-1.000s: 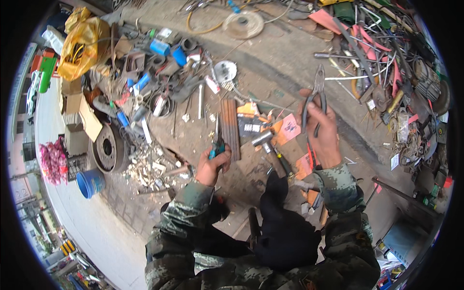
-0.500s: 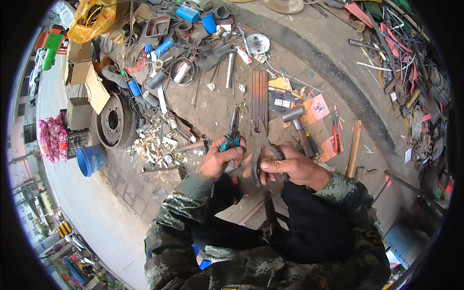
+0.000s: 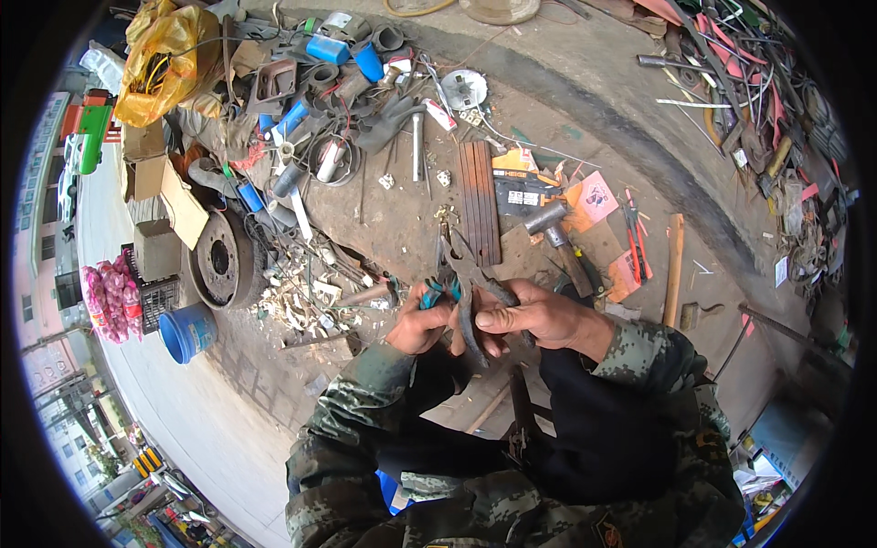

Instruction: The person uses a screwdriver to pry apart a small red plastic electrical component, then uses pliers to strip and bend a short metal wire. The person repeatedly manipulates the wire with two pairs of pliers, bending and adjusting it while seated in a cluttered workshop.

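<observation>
Gritty, stained ground (image 3: pixel 402 215) spreads beside a roadway, and I watch it from afar through the head camera. At far left hang lumpy pink mesh sacks (image 3: pixel 111 297), then a smooth blue plastic bucket (image 3: pixel 187 331), a round, rust-dulled wheel (image 3: pixel 206 260) and a litter of pale, jagged scraps (image 3: pixel 297 297). Near the middle, my left hand (image 3: pixel 416 327) has its grip closed around teal-handled pliers (image 3: pixel 441 290), their dark metal nose pointing away from me. Just beside it, my right hand (image 3: pixel 548 317) has its grip wrapped on dark pliers (image 3: pixel 469 320), whose worn, curved handles stand spread apart. The two heads overlap in this view; I cannot tell whether they touch or whether anything is pinched between them. As I judge it, the work is partway: both tools are in hand and brought together, but no finished piece shows, so the close handling seems left to do. Beyond them lie flat, ridged, rust-brown bars (image 3: pixel 480 205), then a hammer (image 3: pixel 548 217) with a blunt cylindrical metal head, a slim red-handled tool (image 3: pixel 637 242) and a straight, grained wooden strip (image 3: pixel 674 269). At far right, stiff rods and crumpled sheets tangle into a scrap heap (image 3: pixel 781 173).
</observation>
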Demonstrator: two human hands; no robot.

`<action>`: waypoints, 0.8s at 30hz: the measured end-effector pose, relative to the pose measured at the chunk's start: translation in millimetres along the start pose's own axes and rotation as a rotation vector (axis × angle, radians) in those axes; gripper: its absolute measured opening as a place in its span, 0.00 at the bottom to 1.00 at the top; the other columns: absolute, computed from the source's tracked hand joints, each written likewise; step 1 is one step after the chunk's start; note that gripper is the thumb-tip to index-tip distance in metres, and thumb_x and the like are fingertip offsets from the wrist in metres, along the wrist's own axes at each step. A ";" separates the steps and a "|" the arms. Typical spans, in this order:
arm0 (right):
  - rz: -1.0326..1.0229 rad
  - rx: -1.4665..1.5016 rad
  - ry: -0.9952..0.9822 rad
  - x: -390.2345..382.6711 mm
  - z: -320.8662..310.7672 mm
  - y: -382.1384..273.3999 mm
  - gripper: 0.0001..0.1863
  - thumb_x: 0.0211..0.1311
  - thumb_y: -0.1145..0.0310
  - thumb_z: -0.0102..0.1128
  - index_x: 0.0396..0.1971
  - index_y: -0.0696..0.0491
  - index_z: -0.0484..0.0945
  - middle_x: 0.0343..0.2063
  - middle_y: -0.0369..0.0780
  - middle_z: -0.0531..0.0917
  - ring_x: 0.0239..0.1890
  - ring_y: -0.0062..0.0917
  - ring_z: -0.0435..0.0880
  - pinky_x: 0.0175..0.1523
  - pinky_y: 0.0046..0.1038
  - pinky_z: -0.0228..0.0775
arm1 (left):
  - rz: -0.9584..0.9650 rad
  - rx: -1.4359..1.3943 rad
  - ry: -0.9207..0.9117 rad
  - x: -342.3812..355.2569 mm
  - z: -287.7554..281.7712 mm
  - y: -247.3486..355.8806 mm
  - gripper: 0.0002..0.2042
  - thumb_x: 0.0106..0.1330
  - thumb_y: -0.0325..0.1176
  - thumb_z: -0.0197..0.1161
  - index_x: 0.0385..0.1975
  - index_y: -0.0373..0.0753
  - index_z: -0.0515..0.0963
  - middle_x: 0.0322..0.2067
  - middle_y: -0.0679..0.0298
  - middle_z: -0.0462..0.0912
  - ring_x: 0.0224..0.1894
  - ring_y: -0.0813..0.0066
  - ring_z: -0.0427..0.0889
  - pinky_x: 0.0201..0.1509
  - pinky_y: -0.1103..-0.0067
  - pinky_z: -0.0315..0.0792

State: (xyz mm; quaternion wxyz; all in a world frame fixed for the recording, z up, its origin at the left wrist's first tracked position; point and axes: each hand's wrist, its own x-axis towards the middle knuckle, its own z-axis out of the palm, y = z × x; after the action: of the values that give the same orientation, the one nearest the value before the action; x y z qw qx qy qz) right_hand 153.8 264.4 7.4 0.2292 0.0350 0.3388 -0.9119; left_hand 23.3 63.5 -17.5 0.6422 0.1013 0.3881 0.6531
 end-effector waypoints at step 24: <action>0.107 -0.018 0.088 -11.4 -32.3 -11.5 0.17 0.75 0.59 0.60 0.50 0.59 0.79 0.34 0.36 0.83 0.32 0.16 0.78 0.36 0.23 0.68 | -0.101 0.001 -0.022 -6.0 0.1 6.4 0.17 0.59 0.24 0.60 0.49 0.28 0.78 0.39 0.44 0.84 0.26 0.66 0.79 0.32 0.72 0.73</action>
State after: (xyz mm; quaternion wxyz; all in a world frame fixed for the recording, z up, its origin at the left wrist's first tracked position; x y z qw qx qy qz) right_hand 155.9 297.1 -8.0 0.2629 0.0913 0.3542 -0.8928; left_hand 19.5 58.8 -11.2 0.6786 0.0892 0.3859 0.6185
